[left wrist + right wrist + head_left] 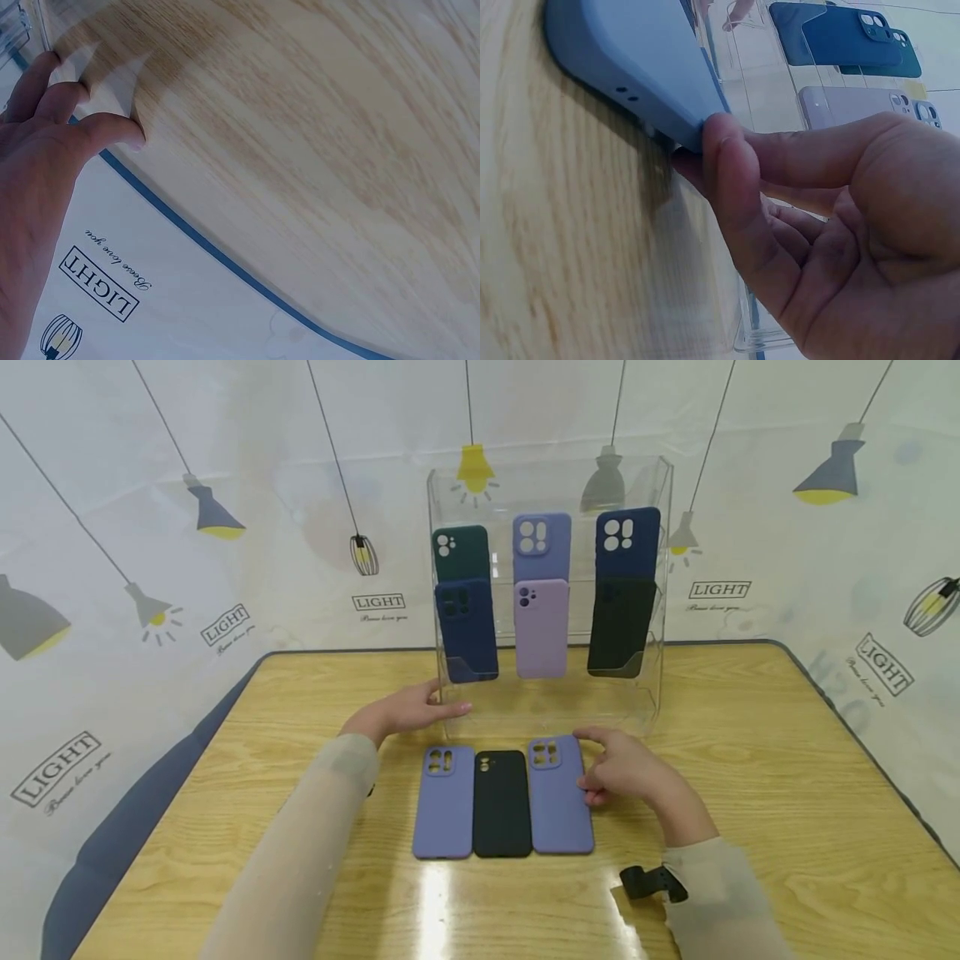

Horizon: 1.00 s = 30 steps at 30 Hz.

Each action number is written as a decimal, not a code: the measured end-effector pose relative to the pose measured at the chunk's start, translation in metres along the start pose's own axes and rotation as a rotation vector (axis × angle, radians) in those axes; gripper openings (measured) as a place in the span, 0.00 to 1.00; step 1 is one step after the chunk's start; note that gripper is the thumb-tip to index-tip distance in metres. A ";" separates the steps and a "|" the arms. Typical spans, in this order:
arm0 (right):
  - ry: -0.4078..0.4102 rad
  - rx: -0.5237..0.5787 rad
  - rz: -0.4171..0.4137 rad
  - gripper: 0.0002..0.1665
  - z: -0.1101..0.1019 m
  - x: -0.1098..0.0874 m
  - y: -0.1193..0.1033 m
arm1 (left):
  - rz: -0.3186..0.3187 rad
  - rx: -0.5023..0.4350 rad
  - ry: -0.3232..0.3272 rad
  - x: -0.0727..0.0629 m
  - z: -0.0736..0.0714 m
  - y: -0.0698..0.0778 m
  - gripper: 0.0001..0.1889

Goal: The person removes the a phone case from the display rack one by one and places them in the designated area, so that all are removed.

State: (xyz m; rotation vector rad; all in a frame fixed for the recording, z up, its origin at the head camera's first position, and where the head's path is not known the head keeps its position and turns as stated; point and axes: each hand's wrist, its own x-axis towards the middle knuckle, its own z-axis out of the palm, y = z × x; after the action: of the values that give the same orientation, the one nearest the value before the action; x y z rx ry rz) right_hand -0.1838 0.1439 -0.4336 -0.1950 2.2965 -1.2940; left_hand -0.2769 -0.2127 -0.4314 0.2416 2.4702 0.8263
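Note:
My right hand [626,767] pinches the upper right edge of a purple phone case [562,810], with thumb and finger at its corner in the right wrist view. A black phone case [502,814] lies beside it, and another purple phone case [444,814] lies at the left of the row. My left hand [408,708] grips the lower left side of a clear display stand [551,722], its thumb in front of the side panel and other fingers outside it. In the left wrist view, bent fingers [64,94] are close to the wood tabletop beside the stand.
On the stand, a lilac case [542,639] stands before a purple one [551,564]. Dark blue [468,639] and green cases [468,552] are at left; dark green [621,635] and blue [628,547] at right. A lamp-printed backdrop [315,610] borders the table [750,760].

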 end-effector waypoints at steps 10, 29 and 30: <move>-0.010 -0.024 0.013 0.48 -0.001 0.000 0.002 | 0.016 0.011 0.005 0.000 0.001 0.000 0.65; -0.011 -0.037 0.095 0.45 -0.001 -0.001 0.001 | 0.023 -0.060 -0.011 0.000 0.001 -0.004 0.63; -0.013 -0.038 0.092 0.45 -0.001 -0.001 0.001 | 0.020 -0.067 -0.013 -0.001 0.001 -0.005 0.63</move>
State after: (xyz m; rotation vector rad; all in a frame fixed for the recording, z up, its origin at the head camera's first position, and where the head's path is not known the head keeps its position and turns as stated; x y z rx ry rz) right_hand -0.1832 0.1458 -0.4329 -0.1093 2.2920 -1.2010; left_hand -0.2759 -0.2165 -0.4346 0.2477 2.4263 0.9117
